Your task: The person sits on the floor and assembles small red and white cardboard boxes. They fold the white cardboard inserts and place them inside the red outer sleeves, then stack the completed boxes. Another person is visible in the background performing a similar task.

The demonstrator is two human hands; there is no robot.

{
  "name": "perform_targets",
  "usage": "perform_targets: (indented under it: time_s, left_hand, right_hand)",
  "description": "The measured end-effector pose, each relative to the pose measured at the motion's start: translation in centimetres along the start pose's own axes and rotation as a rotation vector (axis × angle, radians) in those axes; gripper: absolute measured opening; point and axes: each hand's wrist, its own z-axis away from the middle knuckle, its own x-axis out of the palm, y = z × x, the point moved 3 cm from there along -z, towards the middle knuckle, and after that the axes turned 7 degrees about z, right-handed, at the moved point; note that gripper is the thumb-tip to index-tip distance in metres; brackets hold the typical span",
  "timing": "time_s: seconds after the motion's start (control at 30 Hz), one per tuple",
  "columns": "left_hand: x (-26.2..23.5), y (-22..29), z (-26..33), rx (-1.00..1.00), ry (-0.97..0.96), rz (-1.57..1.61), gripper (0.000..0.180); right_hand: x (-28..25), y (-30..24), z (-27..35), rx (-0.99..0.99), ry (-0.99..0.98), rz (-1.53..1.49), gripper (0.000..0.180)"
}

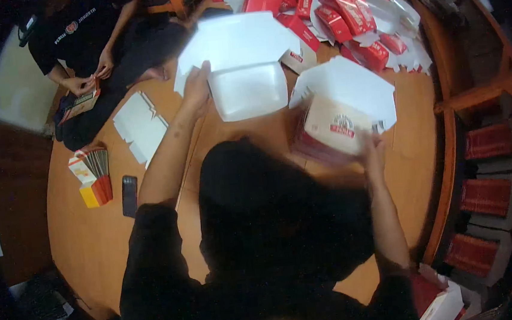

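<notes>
My left hand (198, 87) is closed on the left side of a white-lined paper food box (249, 91), partly folded, with its lid flap spread open on the far side. To the right stands a stack of flat box blanks (332, 124), tan on top with a printed emblem and dark red along the side. A white-lined blank (352, 83) sticks out behind the stack. At the stack's right edge is my right hand (374, 151); motion smears its fingers, so its grip is unclear.
Folded red boxes (347, 17) lie heaped at the far right. At left are a white blank (141, 127), a fan of small printed cartons (93, 176) and a phone (129, 195). A co-worker's hands (90, 80) hold a small carton. Red stacks (486, 197) line the right side.
</notes>
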Motion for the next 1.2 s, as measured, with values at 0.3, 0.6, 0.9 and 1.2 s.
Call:
perform_targets:
  time_s: [0.3, 0.6, 0.9, 1.2]
  left_hand:
    - [1.0, -18.7, -8.1, -0.066, -0.064, -0.203, 0.043]
    - [0.4, -25.6, -6.5, -0.112, 0.088, -0.565, 0.042]
    - [8.3, -10.5, 6.8, -0.427, -0.189, -0.465, 0.029]
    - [25.7, -20.4, 12.3, -0.169, -0.202, -0.410, 0.035]
  right_hand:
    - [0.7, -2.1, 0.7, 0.161, -0.263, -0.068, 0.053]
    - [-2.4, 0.4, 0.4, 0.224, -0.220, -0.180, 0.074]
    - [-9.0, 3.3, -2.8, 0.345, -0.265, -0.019, 0.060]
    - [-9.9, 8.9, -8.6, 0.409, -0.484, -0.376, 0.069]
